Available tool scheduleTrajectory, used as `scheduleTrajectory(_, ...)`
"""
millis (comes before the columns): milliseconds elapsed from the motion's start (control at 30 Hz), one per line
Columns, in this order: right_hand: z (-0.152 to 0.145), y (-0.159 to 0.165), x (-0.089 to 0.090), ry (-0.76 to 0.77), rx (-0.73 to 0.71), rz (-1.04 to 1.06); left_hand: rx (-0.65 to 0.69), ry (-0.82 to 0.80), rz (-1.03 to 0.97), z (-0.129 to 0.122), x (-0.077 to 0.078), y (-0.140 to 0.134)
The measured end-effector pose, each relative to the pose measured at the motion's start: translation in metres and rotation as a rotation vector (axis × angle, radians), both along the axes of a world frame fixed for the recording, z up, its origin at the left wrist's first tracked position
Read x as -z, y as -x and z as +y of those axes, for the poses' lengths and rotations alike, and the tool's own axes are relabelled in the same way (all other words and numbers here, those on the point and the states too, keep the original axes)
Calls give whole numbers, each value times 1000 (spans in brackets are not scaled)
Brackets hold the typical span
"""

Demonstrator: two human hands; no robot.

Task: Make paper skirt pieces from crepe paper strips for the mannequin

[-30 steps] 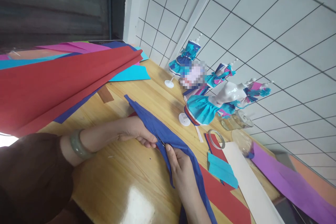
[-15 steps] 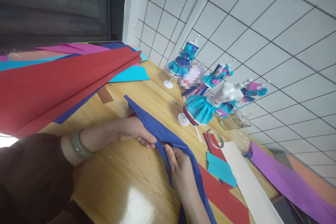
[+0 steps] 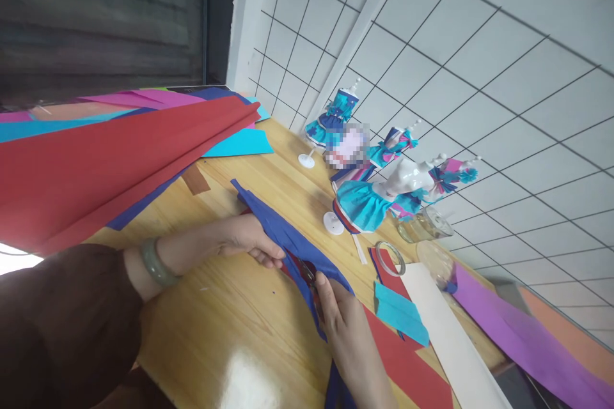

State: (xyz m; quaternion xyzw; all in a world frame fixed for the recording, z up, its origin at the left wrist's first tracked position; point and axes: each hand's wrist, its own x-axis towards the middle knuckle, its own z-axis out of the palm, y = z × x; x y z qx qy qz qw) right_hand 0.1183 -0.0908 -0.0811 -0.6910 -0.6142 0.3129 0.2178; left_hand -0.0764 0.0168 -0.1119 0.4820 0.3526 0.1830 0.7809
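Observation:
My left hand (image 3: 252, 238), with a green bangle (image 3: 158, 262) on the wrist, pinches the edge of a long strip of dark blue crepe paper (image 3: 288, 228). My right hand (image 3: 341, 316) is closed round the handles of a pair of small dark scissors (image 3: 307, 270). Their blades point at my left fingertips and lie at a slit in the blue paper. A narrow flap hangs off on the near side of the slit. Between the hands, a bit of red shows under the blue.
Large red paper (image 3: 110, 160) lies over other coloured sheets at left. Small dress forms, one in a turquoise skirt (image 3: 364, 203), stand by the tiled wall. A tape roll (image 3: 403, 262), turquoise piece (image 3: 401, 313), white strip (image 3: 446, 339) and purple paper (image 3: 503, 319) lie at right.
My right hand has drawn back toward me with the scissors, away from the left fingers, and more of the scissors shows. My left hand keeps its pinch. The view has shifted slightly.

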Motion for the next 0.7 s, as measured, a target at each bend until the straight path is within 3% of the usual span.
scheduleTrajectory(133, -15, -18, -14, 121, -22, -74, -17, 26, -2, 1, -1, 0)
scheduleTrajectory(200, -20, -30, -19, 102, 3, -84, -24, 28, -6, 1, 0, 0)
scheduleTrajectory(367, -18, -61, -15, -52, 315, -135, -73, -1, -23, 2, 3, 0)
scheduleTrajectory(567, -14, -71, 7, -54, 193, -247, -88, -36, -88, 5, 6, 1)
scheduleTrajectory(700, -26, -73, -2, -166, 273, -321, -116, -77, -139, 2, 2, -1)
